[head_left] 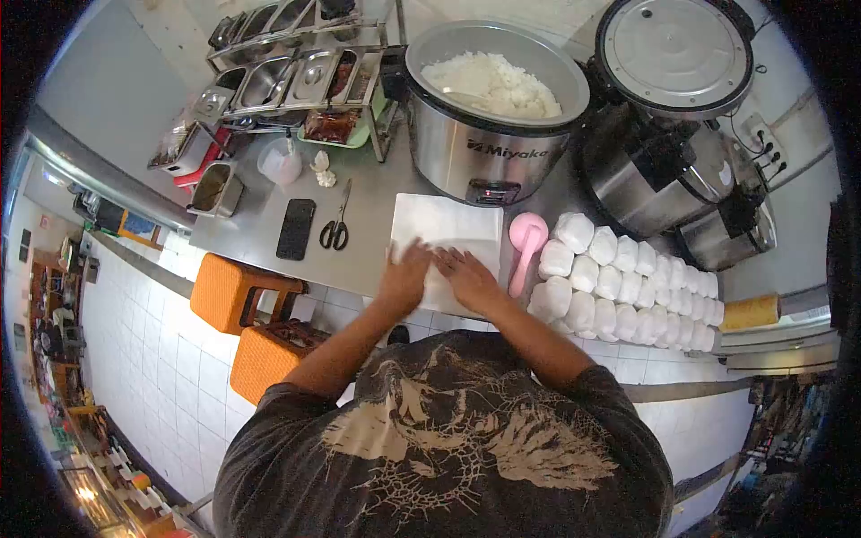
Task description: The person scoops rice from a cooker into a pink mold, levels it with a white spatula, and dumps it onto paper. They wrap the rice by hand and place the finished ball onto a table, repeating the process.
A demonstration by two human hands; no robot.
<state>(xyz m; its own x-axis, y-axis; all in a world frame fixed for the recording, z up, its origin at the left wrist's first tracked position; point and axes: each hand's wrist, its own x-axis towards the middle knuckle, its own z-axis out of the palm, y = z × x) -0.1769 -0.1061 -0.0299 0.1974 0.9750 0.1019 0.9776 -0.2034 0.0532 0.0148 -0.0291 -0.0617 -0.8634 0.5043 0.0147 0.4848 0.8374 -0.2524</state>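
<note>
- A white paper [453, 213] lies flat at the centre of the frame, beneath both hands; whether it is one sheet or a stack I cannot tell.
- The left hand [406, 273] is over the paper's left part, fingers outstretched and apart, a little blurred, clasping nothing that shows.
- The right hand [468, 276] is just beside it, over the paper's middle, fingers spread and likewise clasping nothing visible.
- Just right of the paper, a pink scoop [529, 238] lies with its handle toward the bottom of the frame.
- Rows of white wrapped bundles [628, 282] sit close together at the right.
- The metal table [368, 193] also bears a dark phone [296, 229] and black-handled scissors [335, 224], left of centre.
- Above the paper, at upper centre, stands a large cooker [493, 148] filled with white rice [493, 85].
- At upper right, a second cooker [641, 170] has its round lid [674, 56] raised.
- A rack [296, 81] of metal trays fills the upper left.
- Orange stools [220, 291] stand at lower left, on white floor tiles [161, 359].
</note>
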